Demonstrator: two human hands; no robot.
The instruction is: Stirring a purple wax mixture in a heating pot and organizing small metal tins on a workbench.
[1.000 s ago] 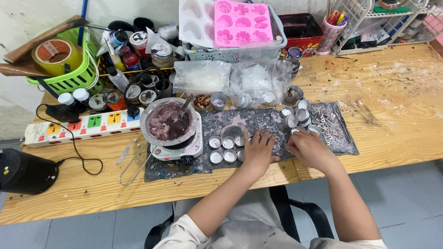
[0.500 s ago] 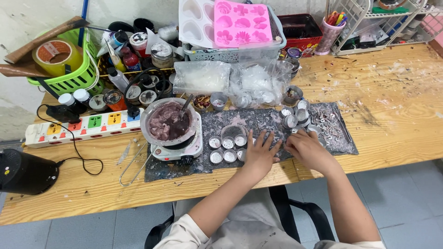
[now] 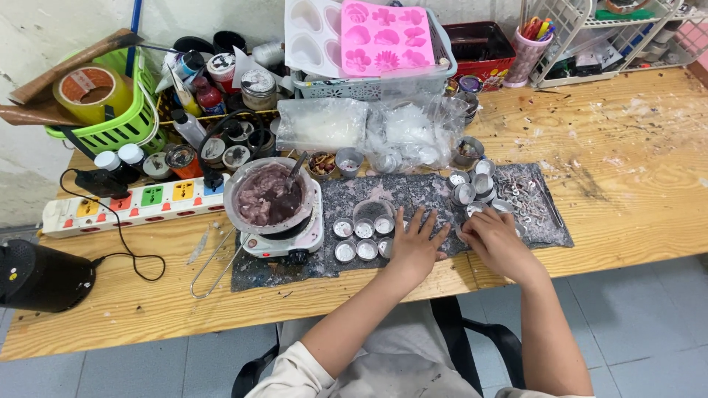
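Free room: bare desk right of the grey mat, and the front strip near the power strip.

Blocked: the left hand lies flat on the mat, small tins just left of its fingers. The right hand sits against a cluster of tins.

The hotplate with pot walls off the mat's left edge. Plastic bags and the mould basket close the back. The green basket and jars fill the back left.

We're getting bright, even daylight, soft shadows under the table, sharp focus, slight wide-angle bending at edges.
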